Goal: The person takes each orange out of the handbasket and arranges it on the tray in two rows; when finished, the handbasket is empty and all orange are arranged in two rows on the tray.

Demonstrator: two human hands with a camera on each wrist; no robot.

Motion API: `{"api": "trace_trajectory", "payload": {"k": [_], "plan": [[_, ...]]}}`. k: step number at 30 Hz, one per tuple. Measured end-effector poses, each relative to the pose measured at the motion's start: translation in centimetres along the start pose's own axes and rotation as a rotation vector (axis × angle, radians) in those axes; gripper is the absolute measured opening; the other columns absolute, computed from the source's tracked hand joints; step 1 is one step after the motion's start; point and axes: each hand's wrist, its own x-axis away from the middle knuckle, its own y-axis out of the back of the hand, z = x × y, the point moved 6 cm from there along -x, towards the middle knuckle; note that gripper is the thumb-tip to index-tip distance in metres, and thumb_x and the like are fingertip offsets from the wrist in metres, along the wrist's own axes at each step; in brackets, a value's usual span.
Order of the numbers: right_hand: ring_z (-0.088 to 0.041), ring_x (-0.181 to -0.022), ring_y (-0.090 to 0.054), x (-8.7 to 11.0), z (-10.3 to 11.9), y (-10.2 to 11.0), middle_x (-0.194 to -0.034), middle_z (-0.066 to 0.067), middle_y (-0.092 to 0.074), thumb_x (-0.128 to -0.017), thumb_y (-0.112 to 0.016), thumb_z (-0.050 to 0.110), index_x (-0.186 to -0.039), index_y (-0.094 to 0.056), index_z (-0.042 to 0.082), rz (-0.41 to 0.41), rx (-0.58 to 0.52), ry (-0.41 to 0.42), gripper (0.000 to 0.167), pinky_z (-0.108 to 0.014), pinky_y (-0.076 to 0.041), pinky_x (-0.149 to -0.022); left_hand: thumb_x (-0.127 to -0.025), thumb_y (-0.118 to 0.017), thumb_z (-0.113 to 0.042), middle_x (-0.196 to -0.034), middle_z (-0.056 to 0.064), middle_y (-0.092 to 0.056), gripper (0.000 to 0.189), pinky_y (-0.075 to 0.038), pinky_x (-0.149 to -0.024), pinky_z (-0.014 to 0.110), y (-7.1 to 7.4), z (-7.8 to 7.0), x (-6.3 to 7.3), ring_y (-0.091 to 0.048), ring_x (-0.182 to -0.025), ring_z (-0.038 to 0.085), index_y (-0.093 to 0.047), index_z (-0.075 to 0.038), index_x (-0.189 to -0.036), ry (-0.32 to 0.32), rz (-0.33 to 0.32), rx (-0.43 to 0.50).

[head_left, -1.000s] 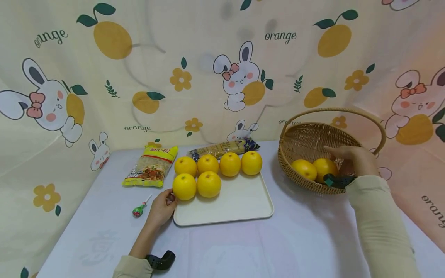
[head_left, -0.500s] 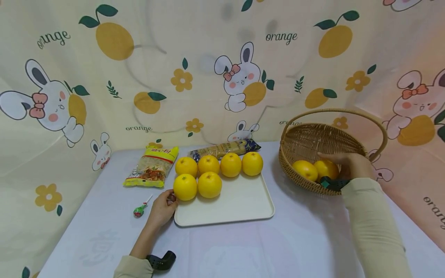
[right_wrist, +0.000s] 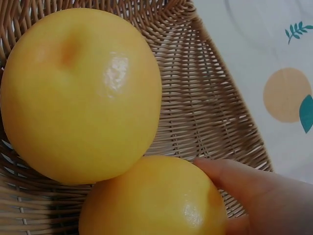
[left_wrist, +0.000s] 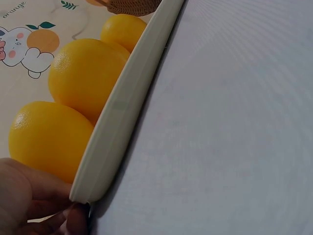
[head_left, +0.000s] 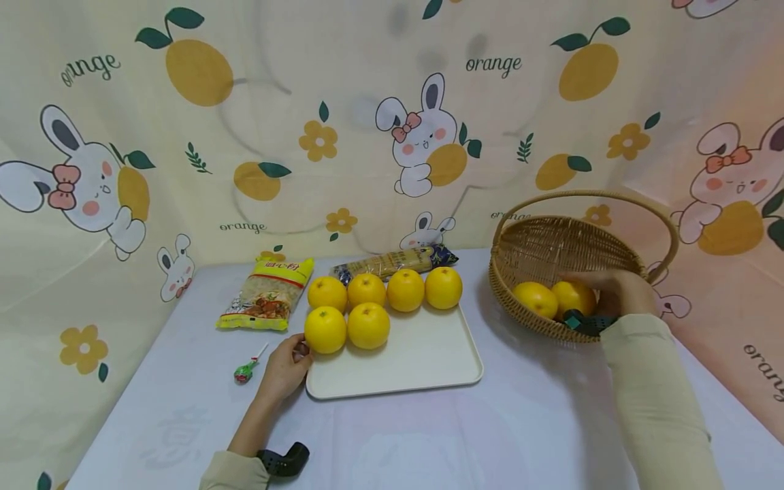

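Note:
In the head view, my left hand (head_left: 285, 367) grips the left rim of a cream tray (head_left: 422, 364). The left wrist view shows its fingers above and below the tray's corner. Several yellow oranges (head_left: 369, 326) sit on the tray in two rows. My right hand (head_left: 626, 289) is inside a wicker basket (head_left: 566, 238), holding the right-hand orange (right_wrist: 151, 205) there. Its fingers lie against that fruit's side in the right wrist view; part of the hand is out of frame. Another orange (right_wrist: 80, 98) lies in the basket, touching the held one.
Behind the tray lies a long packet of noodles (head_left: 392, 263). A yellow-topped food bag (head_left: 267, 294) is at the back left, with a green lollipop (head_left: 246, 369) in front of it. The basket's tall handle (head_left: 588, 195) arches over its opening. A printed curtain (head_left: 343, 82) hangs behind.
My right hand has shifted slightly left and lower in the basket, its fingers coming onto the right-hand orange. The left hand and tray have not moved.

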Motion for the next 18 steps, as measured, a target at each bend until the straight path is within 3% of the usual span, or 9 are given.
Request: {"api": "trace_trajectory", "payload": {"k": [6,13,18], "plan": [[-0.026,-0.094,-0.056,-1.5,0.2,1.2,-0.114,-0.024,-0.042,-0.080,-0.049,0.068,-0.137,-0.003,-0.013,0.031,0.060,0.042,0.109,-0.036,-0.048,-0.089,-0.085,-0.057,-0.005,-0.096,0.012,-0.057,0.042,-0.043,-0.070,0.030,-0.1,0.1,0.0,-0.050,-0.081,0.021,-0.051,0.006,-0.125,0.016,0.000,0.001],[-0.039,-0.106,-0.045,-1.1,2.1,1.8,-0.129,-0.037,-0.015,-0.092,-0.032,0.060,-0.142,0.003,-0.009,-0.001,0.231,0.279,0.092,-0.045,-0.047,-0.089,-0.085,-0.057,-0.006,-0.096,0.012,-0.057,0.043,-0.043,-0.070,0.030,-0.1,0.2,-0.1,-0.049,-0.081,0.022,-0.050,0.006,-0.125,0.027,-0.005,0.000],[-0.038,-0.102,-0.047,-0.5,3.1,2.1,-0.128,-0.034,-0.018,-0.094,-0.040,0.052,-0.139,-0.003,-0.007,-0.111,0.252,0.382,0.082,-0.047,-0.049,-0.085,-0.084,-0.057,-0.005,-0.096,0.013,-0.056,0.043,-0.043,-0.070,0.031,-0.2,0.1,-0.1,-0.049,-0.082,0.022,-0.050,0.006,-0.125,0.030,-0.002,0.012]]}}
